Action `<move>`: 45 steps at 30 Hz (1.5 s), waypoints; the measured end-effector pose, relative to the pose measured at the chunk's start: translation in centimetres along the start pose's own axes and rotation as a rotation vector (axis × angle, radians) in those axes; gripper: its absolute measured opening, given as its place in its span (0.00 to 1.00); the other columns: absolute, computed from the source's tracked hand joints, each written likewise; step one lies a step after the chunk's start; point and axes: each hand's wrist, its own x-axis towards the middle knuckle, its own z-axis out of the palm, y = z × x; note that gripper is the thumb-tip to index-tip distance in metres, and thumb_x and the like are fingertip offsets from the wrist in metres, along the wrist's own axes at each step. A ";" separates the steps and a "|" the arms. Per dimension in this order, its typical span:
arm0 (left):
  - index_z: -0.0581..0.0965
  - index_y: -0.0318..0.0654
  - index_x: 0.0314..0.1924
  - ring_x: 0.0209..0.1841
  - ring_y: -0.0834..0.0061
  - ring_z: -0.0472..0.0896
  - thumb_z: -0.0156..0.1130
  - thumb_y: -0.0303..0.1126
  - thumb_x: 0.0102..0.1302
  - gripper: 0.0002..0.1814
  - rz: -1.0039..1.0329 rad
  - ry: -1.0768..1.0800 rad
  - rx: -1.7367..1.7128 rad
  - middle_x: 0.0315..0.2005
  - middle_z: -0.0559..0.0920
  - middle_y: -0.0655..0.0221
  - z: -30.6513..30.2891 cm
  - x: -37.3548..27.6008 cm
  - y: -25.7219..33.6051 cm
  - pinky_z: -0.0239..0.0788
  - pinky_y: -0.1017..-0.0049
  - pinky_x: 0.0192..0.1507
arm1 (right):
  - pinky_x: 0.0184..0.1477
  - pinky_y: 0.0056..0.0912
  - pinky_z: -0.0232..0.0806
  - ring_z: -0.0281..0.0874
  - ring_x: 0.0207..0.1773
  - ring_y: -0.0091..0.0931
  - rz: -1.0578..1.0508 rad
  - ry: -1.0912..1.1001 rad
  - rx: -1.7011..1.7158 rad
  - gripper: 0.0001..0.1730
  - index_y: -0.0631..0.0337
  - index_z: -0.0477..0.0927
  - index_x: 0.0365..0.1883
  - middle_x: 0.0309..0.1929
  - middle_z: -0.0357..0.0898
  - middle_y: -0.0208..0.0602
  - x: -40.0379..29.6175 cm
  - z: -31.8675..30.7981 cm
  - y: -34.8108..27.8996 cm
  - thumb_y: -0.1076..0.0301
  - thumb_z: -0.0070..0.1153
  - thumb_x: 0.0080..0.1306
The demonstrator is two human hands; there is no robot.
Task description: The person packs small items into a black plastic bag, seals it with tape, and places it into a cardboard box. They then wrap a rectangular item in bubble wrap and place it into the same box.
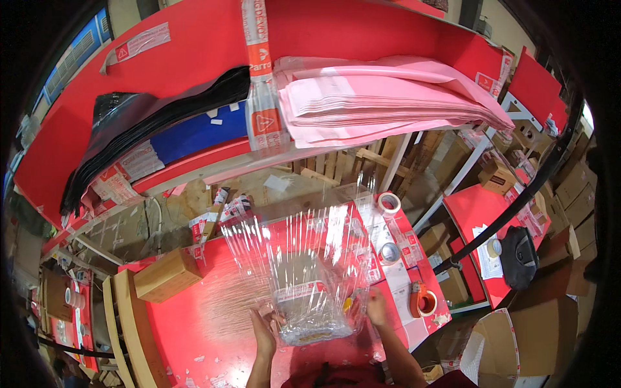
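Observation:
A cardboard box (301, 298) with a printed tape strip is held over the red table in front of me. Glossy clear plastic film (335, 233) covers it and spreads up and away in a wide creased sheet. Bunched bubbly wrap (315, 334) shows at the near end. My left hand (264, 330) grips the left side of the box, its fingertips partly hidden by film. At the right edge, my right hand (376, 308) is curled on the film. Beside it, a small yellow object (347, 304) shows through the film, too blurred to identify.
The red table (194, 334) carries a brown box (167, 275) at left. Tape rolls (389, 203) and an orange tape dispenser (423, 299) stand at right. Above, a red shelf holds black plastic bags (160, 121) and pink bags (378, 102). A black hose-like bar (519, 189) crosses at right.

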 end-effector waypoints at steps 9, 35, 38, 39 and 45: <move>0.75 0.36 0.55 0.35 0.81 0.77 0.63 0.47 0.73 0.22 0.093 0.111 0.310 0.36 0.80 0.70 5.0 8.5 5.6 0.72 0.75 0.38 | 0.38 0.43 0.74 0.81 0.36 0.32 -0.182 -0.160 -0.403 0.18 0.57 0.71 0.58 0.33 0.80 0.37 2.5 4.5 5.2 0.61 0.52 0.74; 0.78 0.45 0.34 0.19 0.89 0.64 0.59 0.42 0.76 0.13 0.227 0.295 0.149 0.20 0.73 0.81 -0.1 15.7 5.3 0.51 0.81 0.20 | 0.30 0.50 0.76 0.86 0.31 0.43 -1.499 -0.370 -1.462 0.15 0.59 0.80 0.51 0.27 0.84 0.43 3.5 7.9 -40.7 0.64 0.49 0.70; 0.77 0.44 0.34 0.19 0.90 0.63 0.57 0.39 0.78 0.13 0.271 0.316 0.137 0.20 0.72 0.82 -0.8 15.6 2.6 0.50 0.82 0.20 | 0.33 0.46 0.78 0.88 0.35 0.41 -1.094 -0.415 -1.748 0.17 0.59 0.80 0.53 0.36 0.86 0.44 5.8 -8.7 -35.8 0.67 0.51 0.67; 0.77 0.44 0.34 0.19 0.90 0.62 0.57 0.38 0.78 0.13 0.239 0.258 0.148 0.20 0.72 0.82 -0.3 15.2 1.9 0.50 0.82 0.20 | 0.33 0.45 0.79 0.88 0.37 0.41 -0.924 -0.425 -1.823 0.18 0.60 0.80 0.54 0.39 0.86 0.45 5.5 -13.4 -34.1 0.68 0.52 0.66; 0.75 0.42 0.33 0.19 0.91 0.61 0.54 0.36 0.79 0.14 0.215 0.303 0.139 0.20 0.71 0.82 1.3 12.0 0.4 0.50 0.82 0.21 | 0.34 0.45 0.79 0.86 0.36 0.39 -0.916 -0.223 -1.564 0.24 0.52 0.73 0.65 0.38 0.85 0.41 4.8 -18.6 -28.8 0.58 0.50 0.73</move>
